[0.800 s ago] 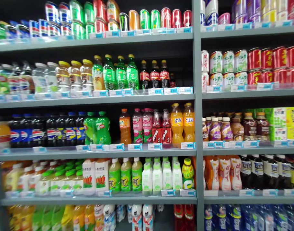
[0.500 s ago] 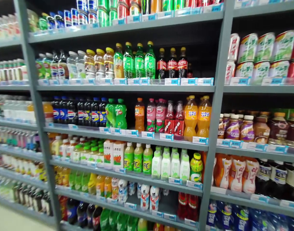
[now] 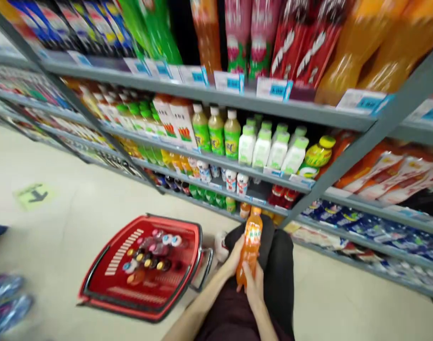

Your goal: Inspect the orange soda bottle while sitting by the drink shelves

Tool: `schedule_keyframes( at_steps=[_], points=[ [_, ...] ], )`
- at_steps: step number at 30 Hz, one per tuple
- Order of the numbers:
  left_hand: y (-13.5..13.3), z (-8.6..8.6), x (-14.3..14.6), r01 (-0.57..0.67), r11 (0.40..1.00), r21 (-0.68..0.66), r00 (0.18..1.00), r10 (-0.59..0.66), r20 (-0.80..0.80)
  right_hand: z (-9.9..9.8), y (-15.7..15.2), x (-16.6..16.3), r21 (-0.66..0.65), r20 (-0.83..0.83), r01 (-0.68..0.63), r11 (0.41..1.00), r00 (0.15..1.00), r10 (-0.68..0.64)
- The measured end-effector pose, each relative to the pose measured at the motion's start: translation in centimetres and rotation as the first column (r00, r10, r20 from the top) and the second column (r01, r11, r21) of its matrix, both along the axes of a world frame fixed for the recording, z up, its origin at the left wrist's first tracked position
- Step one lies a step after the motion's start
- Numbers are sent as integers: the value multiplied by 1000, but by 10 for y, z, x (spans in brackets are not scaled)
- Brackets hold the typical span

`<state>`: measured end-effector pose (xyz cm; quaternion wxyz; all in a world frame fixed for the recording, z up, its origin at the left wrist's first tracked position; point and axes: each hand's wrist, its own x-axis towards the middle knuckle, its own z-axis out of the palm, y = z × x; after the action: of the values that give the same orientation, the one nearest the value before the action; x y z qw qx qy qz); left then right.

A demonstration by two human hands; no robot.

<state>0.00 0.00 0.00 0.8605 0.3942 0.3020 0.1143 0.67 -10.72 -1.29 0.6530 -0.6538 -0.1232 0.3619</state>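
Note:
An orange soda bottle with an orange cap stands upright over my lap. My left hand is wrapped round its left side. My right hand grips its lower part from below. Left of my knees a red shopping basket sits on the floor, with several bottles standing in it, caps up.
Grey shelves full of drink bottles run across the view ahead and to the right. Pale floor stretches to the left, with a yellow-green arrow sticker. Blurred blue packs lie at the lower left edge.
The view has swung down from the upper shelves to the floor. My hands with the orange bottle and the red basket have come into sight.

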Motion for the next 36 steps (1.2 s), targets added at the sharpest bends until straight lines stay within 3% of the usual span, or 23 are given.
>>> schedule_keyframes(
  at_steps=[6,18,36],
  points=[
    [5,-19,10,-29,987,-156,998,37,51,-10,-3,16,15,-27,-11,1000,1000,12],
    [1,-47,18,-76,985,-155,985,99,144,-22,-13,19,-34,-87,25,999,996,-28],
    [4,-32,17,-68,987,-149,983,91,160,-20,-9,20,-38,-56,22,999,998,-24]
  ],
)
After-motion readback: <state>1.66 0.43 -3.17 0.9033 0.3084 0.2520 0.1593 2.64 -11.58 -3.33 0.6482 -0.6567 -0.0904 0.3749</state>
